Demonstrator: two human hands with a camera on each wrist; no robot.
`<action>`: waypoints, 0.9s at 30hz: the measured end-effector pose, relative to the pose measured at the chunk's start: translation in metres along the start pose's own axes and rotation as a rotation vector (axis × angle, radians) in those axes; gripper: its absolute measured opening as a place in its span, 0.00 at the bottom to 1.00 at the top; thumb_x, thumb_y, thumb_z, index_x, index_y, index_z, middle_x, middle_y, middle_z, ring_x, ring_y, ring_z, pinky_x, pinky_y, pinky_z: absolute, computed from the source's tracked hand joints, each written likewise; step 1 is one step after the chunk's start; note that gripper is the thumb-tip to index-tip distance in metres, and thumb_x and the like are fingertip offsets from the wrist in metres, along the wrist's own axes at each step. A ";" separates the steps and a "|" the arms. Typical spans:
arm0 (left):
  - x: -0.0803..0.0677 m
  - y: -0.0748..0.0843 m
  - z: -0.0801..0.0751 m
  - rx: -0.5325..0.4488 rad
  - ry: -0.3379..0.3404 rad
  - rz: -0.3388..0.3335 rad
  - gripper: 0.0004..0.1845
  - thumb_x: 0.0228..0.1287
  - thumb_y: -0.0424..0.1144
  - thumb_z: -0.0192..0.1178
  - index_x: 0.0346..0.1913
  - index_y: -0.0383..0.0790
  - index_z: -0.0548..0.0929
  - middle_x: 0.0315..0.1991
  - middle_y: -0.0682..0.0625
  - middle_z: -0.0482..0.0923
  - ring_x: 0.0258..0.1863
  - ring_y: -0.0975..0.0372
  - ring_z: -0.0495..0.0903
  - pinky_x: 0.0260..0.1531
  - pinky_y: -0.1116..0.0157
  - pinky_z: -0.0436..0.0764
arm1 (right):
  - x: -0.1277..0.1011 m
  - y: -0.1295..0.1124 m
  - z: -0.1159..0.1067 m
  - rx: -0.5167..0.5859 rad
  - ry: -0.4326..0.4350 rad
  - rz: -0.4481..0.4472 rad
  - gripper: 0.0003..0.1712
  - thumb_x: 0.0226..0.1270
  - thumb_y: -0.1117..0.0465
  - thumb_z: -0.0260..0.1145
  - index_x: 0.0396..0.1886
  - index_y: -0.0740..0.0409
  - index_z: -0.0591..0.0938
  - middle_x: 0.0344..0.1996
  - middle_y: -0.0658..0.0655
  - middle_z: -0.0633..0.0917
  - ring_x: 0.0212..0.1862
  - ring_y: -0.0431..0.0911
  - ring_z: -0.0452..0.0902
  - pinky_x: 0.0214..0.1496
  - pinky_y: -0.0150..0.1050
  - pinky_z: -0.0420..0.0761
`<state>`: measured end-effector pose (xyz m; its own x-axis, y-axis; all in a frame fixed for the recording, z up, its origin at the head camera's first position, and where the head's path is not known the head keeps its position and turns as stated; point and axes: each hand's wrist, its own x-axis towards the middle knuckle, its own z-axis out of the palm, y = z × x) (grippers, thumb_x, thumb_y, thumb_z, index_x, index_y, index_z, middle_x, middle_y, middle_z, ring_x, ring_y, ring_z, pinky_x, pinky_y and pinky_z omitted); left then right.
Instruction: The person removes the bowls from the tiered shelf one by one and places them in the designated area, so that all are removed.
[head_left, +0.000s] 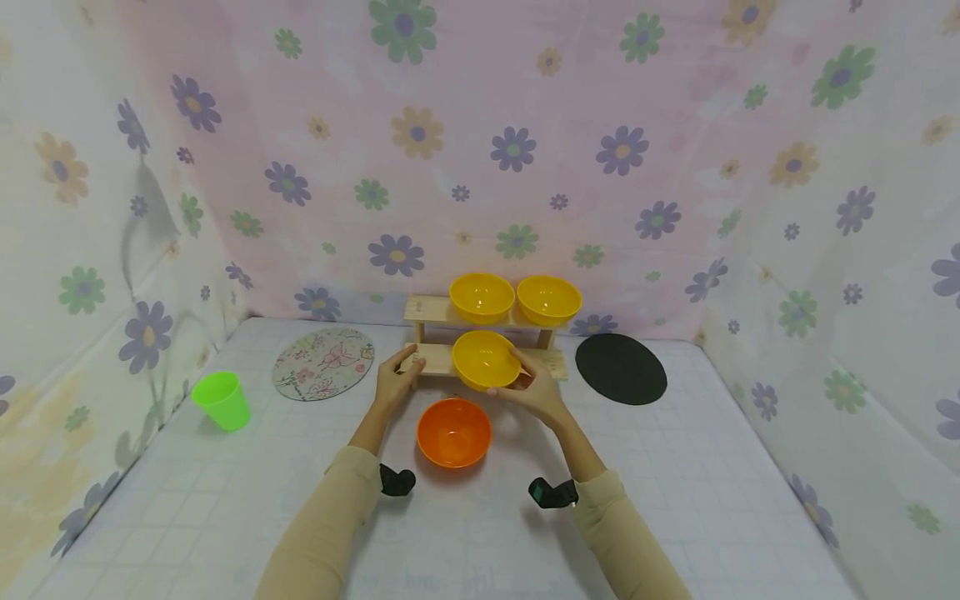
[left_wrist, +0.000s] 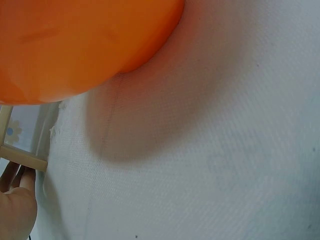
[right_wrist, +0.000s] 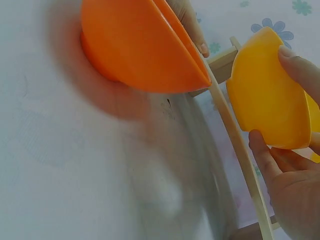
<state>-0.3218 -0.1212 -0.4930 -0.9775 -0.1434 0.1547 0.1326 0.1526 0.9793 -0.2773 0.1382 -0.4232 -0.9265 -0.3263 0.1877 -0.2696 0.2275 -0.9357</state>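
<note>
A two-tier wooden rack stands at the back of the table. My left hand grips the left end of its lower shelf, thumb and fingers around the board. In my right hand is a yellow bowl, pinched at its right side between thumb and fingers and overlapping the lower shelf in the head view. The right wrist view shows this yellow bowl tipped, the thumb at its rim and fingertips near its base. In front of the rack, between my forearms, sits an orange bowl.
Two more yellow bowls, one at left and one at right, stand on the upper shelf. A floral round mat and a green cup lie to the left, a black round mat to the right. Flowered cloth walls enclose the table.
</note>
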 end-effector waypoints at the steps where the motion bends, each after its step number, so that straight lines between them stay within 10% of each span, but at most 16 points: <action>1: -0.001 0.002 -0.001 -0.016 -0.007 -0.004 0.24 0.64 0.33 0.59 0.61 0.27 0.71 0.64 0.33 0.66 0.57 0.47 0.69 0.58 0.55 0.69 | -0.002 -0.001 -0.001 -0.006 -0.001 -0.002 0.44 0.56 0.70 0.69 0.70 0.70 0.58 0.67 0.70 0.62 0.64 0.63 0.64 0.62 0.50 0.69; 9: -0.016 0.034 -0.006 -0.023 -0.026 -0.004 0.23 0.63 0.28 0.57 0.60 0.22 0.70 0.63 0.29 0.65 0.62 0.44 0.65 0.57 0.56 0.71 | -0.013 0.003 -0.007 0.051 0.001 0.031 0.46 0.56 0.72 0.68 0.71 0.69 0.55 0.69 0.69 0.59 0.66 0.64 0.62 0.63 0.50 0.68; 18: 0.001 0.000 0.001 -0.021 -0.004 -0.007 0.24 0.64 0.32 0.59 0.61 0.27 0.71 0.64 0.34 0.66 0.65 0.47 0.63 0.62 0.52 0.66 | -0.022 0.037 -0.018 0.055 0.046 0.028 0.48 0.55 0.66 0.71 0.72 0.63 0.57 0.69 0.66 0.61 0.62 0.62 0.67 0.59 0.45 0.73; 27: 0.003 -0.004 0.001 -0.016 0.005 -0.014 0.24 0.64 0.34 0.58 0.62 0.29 0.71 0.64 0.35 0.66 0.66 0.47 0.62 0.63 0.52 0.65 | -0.044 0.017 -0.025 0.047 0.052 0.063 0.46 0.54 0.71 0.70 0.70 0.69 0.57 0.69 0.69 0.60 0.61 0.66 0.66 0.58 0.45 0.73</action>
<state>-0.3250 -0.1209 -0.4965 -0.9785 -0.1502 0.1414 0.1214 0.1352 0.9834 -0.2477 0.1792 -0.4398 -0.9540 -0.2639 0.1419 -0.1987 0.2025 -0.9589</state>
